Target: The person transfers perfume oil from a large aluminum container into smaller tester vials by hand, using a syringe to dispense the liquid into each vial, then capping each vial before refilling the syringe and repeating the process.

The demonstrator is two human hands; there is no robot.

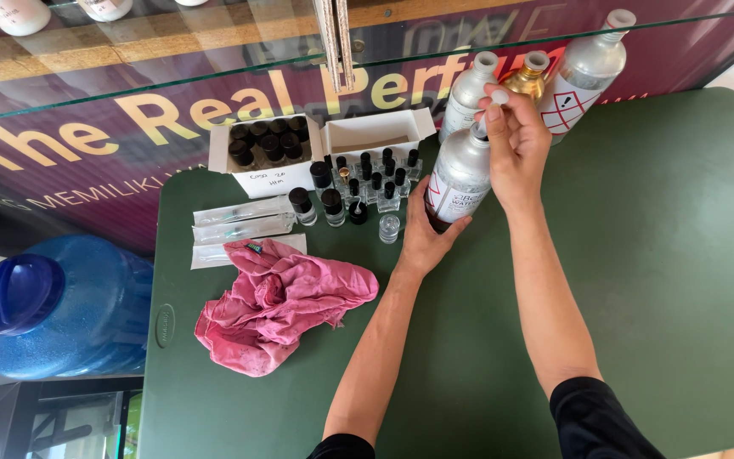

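My left hand (425, 234) grips the lower body of a silver metal bottle (459, 170) standing on the green table (656, 255). Over the bottle's neck, my right hand (516, 140) pinches a small white cap (499, 97) between its fingertips. The cap looks lifted just clear of the bottle's mouth. Behind stand another silver bottle (471, 89), a gold-coloured bottle (527, 81) and a taller silver bottle (588, 68) with a red-marked label.
Several small black-capped glass vials (367, 183) and a tiny clear vial (390, 227) stand left of the bottle. Two white boxes (269, 153) (375, 132), wrapped syringes (244, 221) and a crumpled pink cloth (278, 302) lie farther left. A blue water jug (57, 306) sits beside the table.
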